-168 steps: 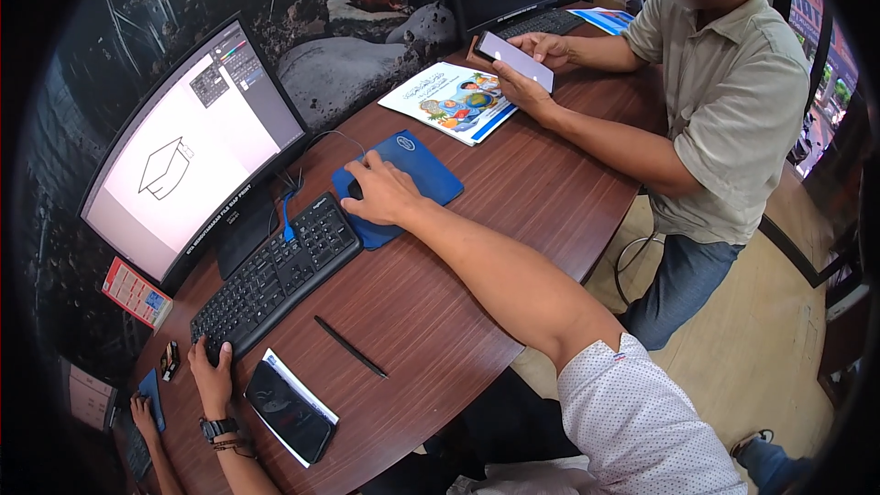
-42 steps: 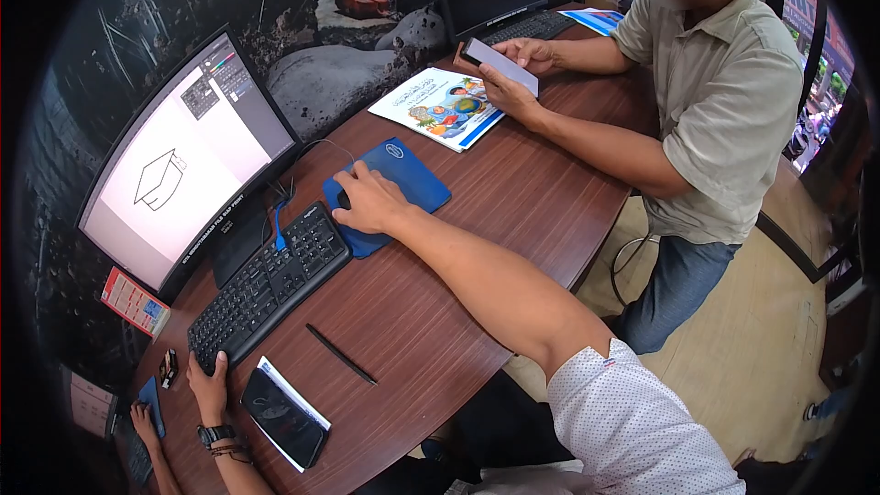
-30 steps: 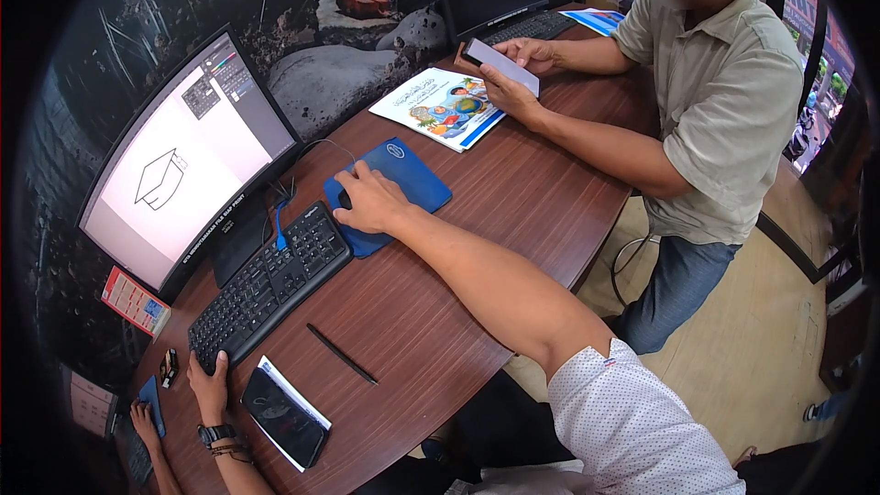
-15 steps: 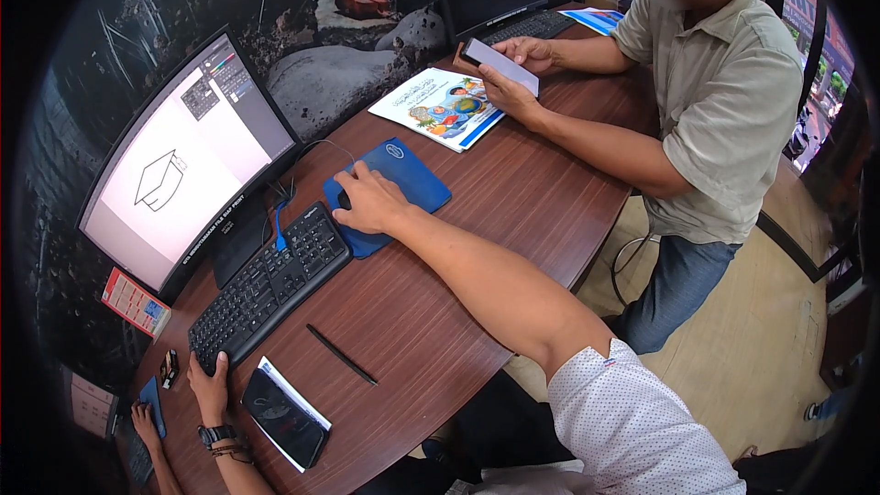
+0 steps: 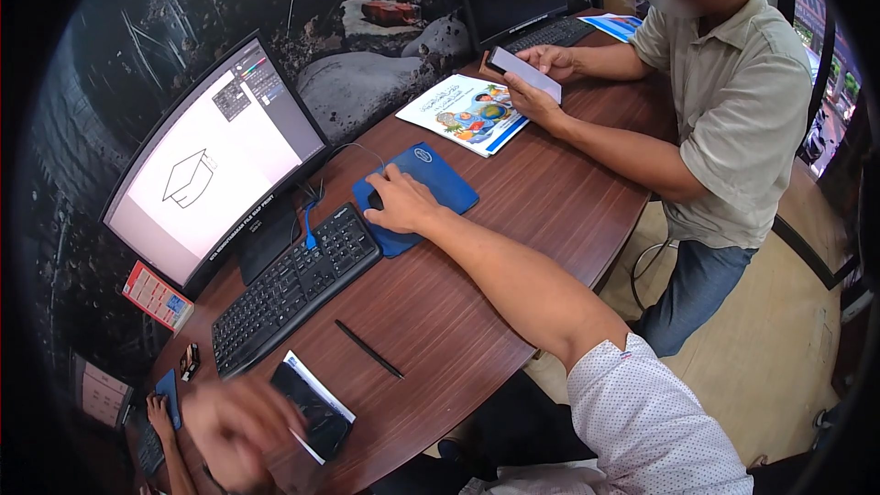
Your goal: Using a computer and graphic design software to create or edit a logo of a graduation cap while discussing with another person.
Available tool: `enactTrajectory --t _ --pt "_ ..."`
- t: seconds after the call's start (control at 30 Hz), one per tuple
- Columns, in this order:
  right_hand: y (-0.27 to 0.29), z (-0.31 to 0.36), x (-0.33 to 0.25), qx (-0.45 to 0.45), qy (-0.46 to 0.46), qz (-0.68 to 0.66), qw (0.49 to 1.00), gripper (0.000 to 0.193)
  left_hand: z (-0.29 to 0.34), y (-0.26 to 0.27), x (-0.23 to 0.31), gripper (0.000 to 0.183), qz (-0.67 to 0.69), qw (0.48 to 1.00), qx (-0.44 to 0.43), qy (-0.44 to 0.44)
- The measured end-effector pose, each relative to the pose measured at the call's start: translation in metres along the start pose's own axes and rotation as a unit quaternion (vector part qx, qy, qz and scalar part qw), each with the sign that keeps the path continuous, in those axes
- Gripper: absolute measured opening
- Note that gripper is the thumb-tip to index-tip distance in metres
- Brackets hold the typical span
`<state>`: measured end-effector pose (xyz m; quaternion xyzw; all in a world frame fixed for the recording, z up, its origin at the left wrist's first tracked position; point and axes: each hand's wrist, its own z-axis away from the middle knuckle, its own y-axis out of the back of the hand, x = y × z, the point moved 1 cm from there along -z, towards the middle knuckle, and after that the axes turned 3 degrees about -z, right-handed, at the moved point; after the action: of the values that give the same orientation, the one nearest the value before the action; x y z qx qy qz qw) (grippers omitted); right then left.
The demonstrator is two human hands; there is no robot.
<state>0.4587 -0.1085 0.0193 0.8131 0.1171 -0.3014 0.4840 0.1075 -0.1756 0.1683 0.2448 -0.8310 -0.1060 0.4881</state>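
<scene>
My right hand rests over a black computer mouse, which shows at the edge of my fingers on a blue mouse pad. My left hand is raised off the desk and smeared by motion, so its fingers cannot be read. It is nearest to a black smartphone, which lies on a white paper, and to the black keyboard. On the curved monitor stands a line drawing like a graduation cap, beside tool panels.
A black pen lies on the brown desk. Picture booklets lie near a seated person holding a phone. A small calendar stands left of the monitor. Another person's hand is at the far left.
My left hand has lifted off the keyboard's left end and moved toward the smartphone. My right hand stays on the mouse. The whole view has shifted slightly.
</scene>
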Motion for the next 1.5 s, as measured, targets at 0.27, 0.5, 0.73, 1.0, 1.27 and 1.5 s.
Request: enactTrajectory --t 0.27,0.5,0.73,1.0,1.27,1.5 --pt "0.005 -0.002 -0.006 -0.007 0.005 -0.036 0.999 0.064 0.43 0.385 -0.056 0.026 -0.567 0.736 0.251 0.27" --pt "0.009 0.001 0.005 -0.013 -0.022 -0.018 1.0 0.066 0.421 0.38 -0.107 0.028 -0.785 0.548 0.043 0.286" --pt "0.009 -0.001 0.005 -0.01 -0.022 -0.03 0.999 0.065 0.413 0.376 -0.093 0.026 -0.796 0.541 0.039 0.27" --pt "0.007 0.001 0.011 -0.008 -0.025 -0.019 0.999 0.066 0.409 0.235 -0.076 0.02 -0.534 0.823 -0.054 0.186" --pt "0.007 -0.002 0.003 0.013 0.003 -0.035 0.999 0.062 0.16 -0.026 0.043 0.022 -0.069 0.986 -0.152 0.01" --pt "0.007 0.0 0.003 0.009 -0.006 -0.031 0.999 0.064 -0.037 -0.088 0.093 0.028 0.192 0.964 -0.129 -0.133"
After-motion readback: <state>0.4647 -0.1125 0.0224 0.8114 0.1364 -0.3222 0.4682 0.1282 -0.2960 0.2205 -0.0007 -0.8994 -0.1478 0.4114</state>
